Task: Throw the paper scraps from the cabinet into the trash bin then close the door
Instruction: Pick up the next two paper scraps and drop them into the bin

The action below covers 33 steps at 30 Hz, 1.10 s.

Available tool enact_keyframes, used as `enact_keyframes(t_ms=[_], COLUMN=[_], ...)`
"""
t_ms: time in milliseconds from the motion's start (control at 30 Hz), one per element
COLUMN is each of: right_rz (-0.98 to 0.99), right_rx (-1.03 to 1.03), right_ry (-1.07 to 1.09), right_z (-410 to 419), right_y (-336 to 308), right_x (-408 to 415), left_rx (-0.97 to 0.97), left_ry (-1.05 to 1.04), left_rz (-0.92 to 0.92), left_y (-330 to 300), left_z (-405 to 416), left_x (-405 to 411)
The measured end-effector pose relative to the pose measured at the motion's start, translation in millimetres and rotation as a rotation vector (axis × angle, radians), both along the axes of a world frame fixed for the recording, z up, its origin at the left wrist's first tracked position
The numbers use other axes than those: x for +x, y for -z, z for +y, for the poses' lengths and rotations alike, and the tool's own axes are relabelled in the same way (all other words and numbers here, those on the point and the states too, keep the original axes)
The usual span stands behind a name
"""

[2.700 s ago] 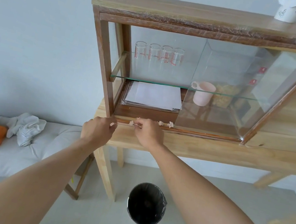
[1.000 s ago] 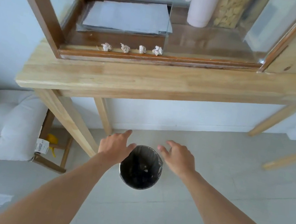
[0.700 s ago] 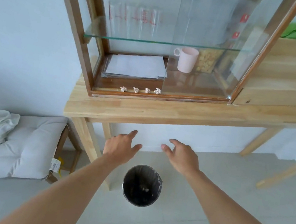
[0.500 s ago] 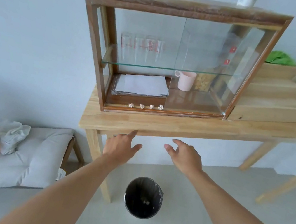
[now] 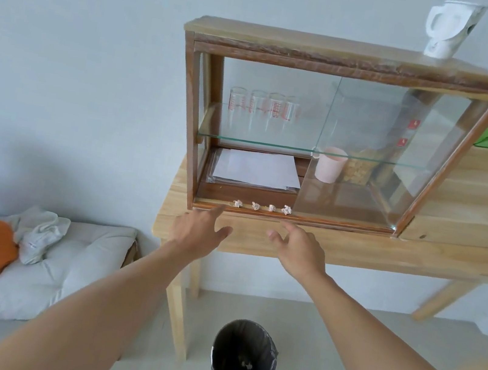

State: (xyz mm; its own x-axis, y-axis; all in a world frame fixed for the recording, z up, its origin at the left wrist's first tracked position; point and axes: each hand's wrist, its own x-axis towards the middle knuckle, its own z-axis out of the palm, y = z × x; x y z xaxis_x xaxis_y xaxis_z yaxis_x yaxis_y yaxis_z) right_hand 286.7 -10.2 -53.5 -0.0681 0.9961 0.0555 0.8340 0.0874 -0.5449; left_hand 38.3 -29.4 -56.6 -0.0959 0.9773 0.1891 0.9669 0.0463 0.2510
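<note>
Reaching up with both arms, the person has the trash bin (image 5: 243, 357) nearest, on the floor at 6 o'clock, with one pale scrap visible at its bottom. Above it, the left hand (image 5: 197, 231) and the right hand (image 5: 299, 248) hover in front of the wooden surface (image 5: 354, 248); the fingers of both are spread and loose, grasping nothing. Just beyond them, at 12 o'clock, four paper scraps (image 5: 261, 207) lie in a row on the front sill of the cabinet (image 5: 333, 135), touching nothing else. The glass door (image 5: 366, 153) is slid to the right, so the left half is open.

The scraps are small and light. A careless pinch could push one deeper under the stacked sheets (image 5: 256, 167), or flick it off the sill to the floor. Carried loosely, one could miss the bin, whose mouth is narrow. Closing the door too early could trap a scrap in the track.
</note>
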Motion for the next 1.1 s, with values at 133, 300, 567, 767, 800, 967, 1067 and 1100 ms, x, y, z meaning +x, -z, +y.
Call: enact_keyframes(t_ms=[133, 300, 567, 767, 800, 967, 1067, 1100], right_rz=[0.037, 0.064, 0.095, 0.149, 0.174, 0.185, 0.218, 0.233], right_rx=[0.018, 0.009, 0.034, 0.062, 0.057, 0.054, 0.054, 0.058], right_ry=[-0.022, -0.073, -0.107, -0.073, -0.067, -0.027, -0.02, -0.014], right_z=[31.6, 64.0, 76.6, 71.3, 68.0, 43.7, 25.9, 18.7], right_y=[-2.3, 3.7, 9.0, 8.1, 9.7, 14.1, 17.5, 19.3], right_x=[-22.8, -39.1, -38.5, -41.3, -40.1, -20.3, -5.1, -0.6], left_rx=[0.012, 0.0, 0.035, 0.046, 0.074, 0.161, 0.167, 0.16], left_ry=[-0.035, -0.094, -0.143, -0.152, -0.144, -0.082, -0.071, -0.072], left_rz=[-0.076, -0.189, -0.228, -0.217, -0.215, -0.205, -0.236, -0.244], left_y=[-0.7, 8.6, 13.8, 4.2, 3.2, 11.0, 15.2, 15.6], left_z=[28.4, 56.2, 65.8, 66.1, 63.5, 31.6, 7.0, -0.7], left_x=[1.6, 9.7, 19.8, 23.2, 24.9, 28.8, 27.3, 27.7])
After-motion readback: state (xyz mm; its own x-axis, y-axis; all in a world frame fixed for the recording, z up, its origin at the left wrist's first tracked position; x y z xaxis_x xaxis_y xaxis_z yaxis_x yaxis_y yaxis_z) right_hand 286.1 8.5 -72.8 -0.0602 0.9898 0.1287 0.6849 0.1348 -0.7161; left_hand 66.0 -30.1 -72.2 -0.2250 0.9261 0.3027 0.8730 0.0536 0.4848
